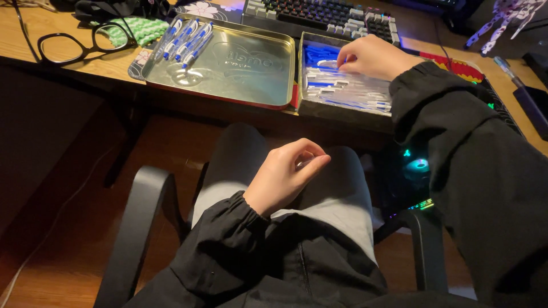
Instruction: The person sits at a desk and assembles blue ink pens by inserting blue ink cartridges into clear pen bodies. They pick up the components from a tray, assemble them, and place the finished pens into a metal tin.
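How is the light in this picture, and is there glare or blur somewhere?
Head view: dim and warm overall; soft glare on the open metal tin lid; the clear parts in the tin box under the right hand look blown out; the floor lies in shadow; the left hand is sharp; coloured lights glow under the desk.

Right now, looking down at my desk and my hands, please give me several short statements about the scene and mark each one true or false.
1. The right hand reaches into the tin of pen parts. True.
2. The left hand rests on the keyboard. False: it is over the lap, fingers loosely curled.
3. Assembled blue-and-white pens lie in the metal lid. True.
4. The eyeglasses lie inside the lid. False: they lie on the desk, left of it.
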